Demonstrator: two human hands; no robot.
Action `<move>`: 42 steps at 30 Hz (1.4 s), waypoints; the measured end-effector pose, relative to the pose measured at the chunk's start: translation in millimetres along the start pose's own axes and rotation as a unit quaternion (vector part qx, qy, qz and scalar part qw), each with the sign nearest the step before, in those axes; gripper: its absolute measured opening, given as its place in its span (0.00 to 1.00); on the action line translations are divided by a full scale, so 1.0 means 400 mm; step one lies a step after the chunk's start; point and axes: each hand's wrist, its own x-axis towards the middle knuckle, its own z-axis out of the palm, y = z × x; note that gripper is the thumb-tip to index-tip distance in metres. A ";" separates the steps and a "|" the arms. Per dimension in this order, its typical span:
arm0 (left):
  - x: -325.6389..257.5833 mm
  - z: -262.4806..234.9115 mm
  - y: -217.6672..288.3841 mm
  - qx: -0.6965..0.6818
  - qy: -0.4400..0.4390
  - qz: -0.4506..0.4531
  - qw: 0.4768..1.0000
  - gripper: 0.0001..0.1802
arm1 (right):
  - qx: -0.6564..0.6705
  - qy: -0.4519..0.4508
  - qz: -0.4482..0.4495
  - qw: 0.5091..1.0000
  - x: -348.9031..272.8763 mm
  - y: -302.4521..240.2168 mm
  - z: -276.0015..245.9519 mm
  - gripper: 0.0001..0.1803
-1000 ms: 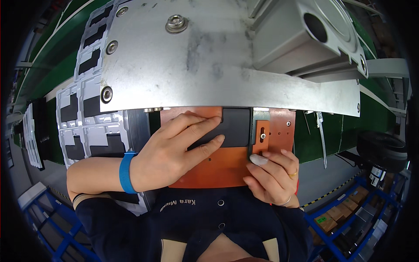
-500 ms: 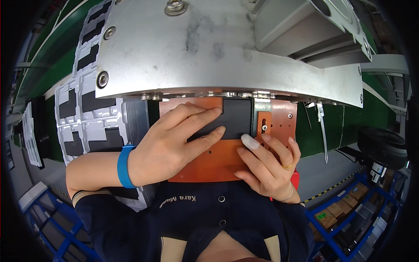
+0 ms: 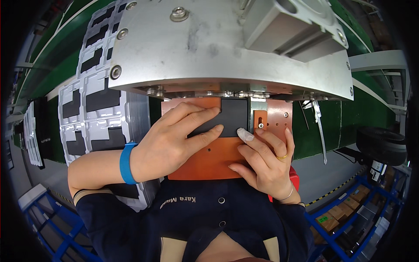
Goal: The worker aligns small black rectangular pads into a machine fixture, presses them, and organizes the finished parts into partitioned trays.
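At the frame's centre, a black flat part (image 3: 233, 115) on the orange fixture plate (image 3: 205, 161) is pressed by the flat, open left hand (image 3: 168, 144) and touched by the half-curled right hand (image 3: 266, 159); nothing is gripped.

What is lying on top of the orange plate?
On the orange plate lies a flat black part, pressed by the left hand and right hand. The plate's far edge is hidden under the metal press.

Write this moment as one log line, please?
left hand: flat on black part | right hand: fingertip at its edge | part: on orange plate | above: grey metal press
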 end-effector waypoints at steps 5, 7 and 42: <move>-0.001 0.009 -0.028 0.016 0.022 0.031 0.999 0.21 | 0.031 0.052 0.003 0.998 0.001 0.016 0.015 0.18; -0.003 0.004 -0.029 -0.002 0.012 0.020 1.000 0.21 | 0.061 0.111 0.010 0.992 -0.001 0.031 0.022 0.17; -0.538 -0.201 -0.108 -0.073 0.102 -0.246 0.961 0.18 | 0.084 0.229 0.083 0.966 0.075 0.378 0.049 0.09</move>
